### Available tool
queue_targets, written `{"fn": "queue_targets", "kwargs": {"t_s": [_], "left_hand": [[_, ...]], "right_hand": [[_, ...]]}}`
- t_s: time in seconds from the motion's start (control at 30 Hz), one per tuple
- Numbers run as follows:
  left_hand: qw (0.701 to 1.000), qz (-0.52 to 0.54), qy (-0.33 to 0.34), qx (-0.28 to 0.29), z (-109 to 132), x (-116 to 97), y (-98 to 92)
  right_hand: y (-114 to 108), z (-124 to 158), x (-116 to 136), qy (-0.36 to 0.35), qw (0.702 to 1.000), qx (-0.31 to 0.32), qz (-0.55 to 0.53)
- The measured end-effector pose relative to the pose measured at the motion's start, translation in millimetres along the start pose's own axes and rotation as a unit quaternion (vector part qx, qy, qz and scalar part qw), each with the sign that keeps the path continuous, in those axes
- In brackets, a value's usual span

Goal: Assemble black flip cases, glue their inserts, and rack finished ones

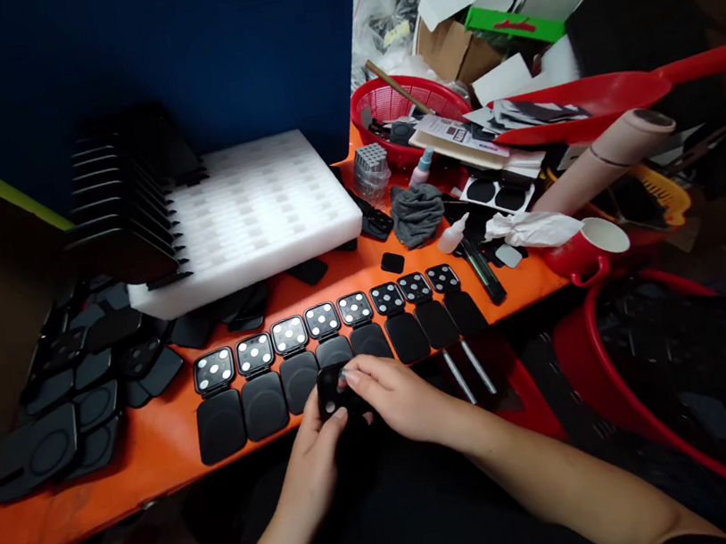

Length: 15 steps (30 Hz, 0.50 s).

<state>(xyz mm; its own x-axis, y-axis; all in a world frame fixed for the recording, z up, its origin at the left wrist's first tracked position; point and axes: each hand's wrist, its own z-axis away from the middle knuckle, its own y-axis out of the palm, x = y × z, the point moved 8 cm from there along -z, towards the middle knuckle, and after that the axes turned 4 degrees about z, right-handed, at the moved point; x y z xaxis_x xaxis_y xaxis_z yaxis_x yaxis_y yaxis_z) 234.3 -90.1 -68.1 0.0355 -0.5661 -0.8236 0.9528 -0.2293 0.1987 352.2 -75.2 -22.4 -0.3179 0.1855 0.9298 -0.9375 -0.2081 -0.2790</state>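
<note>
My left hand grips a small black square panel with round light spots, just above the table's front edge. Over the panel's upper right side, my right hand is closed in a pinch; what its fingertips hold, if anything, is too small to name. Behind both hands runs a row of hinged black pads, opened flat. Their upper plates carry several pale round dots, and the lower halves are plain black. Part of the row is hidden by my hands.
A white foam block with black plates slotted upright stands at the back left. Loose black pads pile at left. At right are a grey cloth, a small bottle, a red mug and a red tub.
</note>
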Motion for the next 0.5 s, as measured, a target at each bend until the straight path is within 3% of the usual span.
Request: {"fn": "queue_targets", "kwargs": {"t_s": [0.13,0.27,0.37,0.5], "left_hand": [[0.977,-0.182,0.110,-0.022,7.2,-15.1,-1.4],[0.937,-0.317,0.145,-0.020,16.5,-23.5,0.1],[0.915,-0.377,0.143,-0.004,20.1,-24.2,2.5],[0.897,-0.413,0.156,0.018,22.2,-24.7,8.4]], "right_hand": [[0.9,5.1,23.2,-0.056,0.984,-0.015,0.168],[2.1,9.7,28.8,-0.057,0.954,-0.005,0.293],[3.8,12.3,28.9,-0.066,0.958,0.028,0.277],[-2.3,10.6,22.3,-0.048,0.975,-0.010,0.215]]}}
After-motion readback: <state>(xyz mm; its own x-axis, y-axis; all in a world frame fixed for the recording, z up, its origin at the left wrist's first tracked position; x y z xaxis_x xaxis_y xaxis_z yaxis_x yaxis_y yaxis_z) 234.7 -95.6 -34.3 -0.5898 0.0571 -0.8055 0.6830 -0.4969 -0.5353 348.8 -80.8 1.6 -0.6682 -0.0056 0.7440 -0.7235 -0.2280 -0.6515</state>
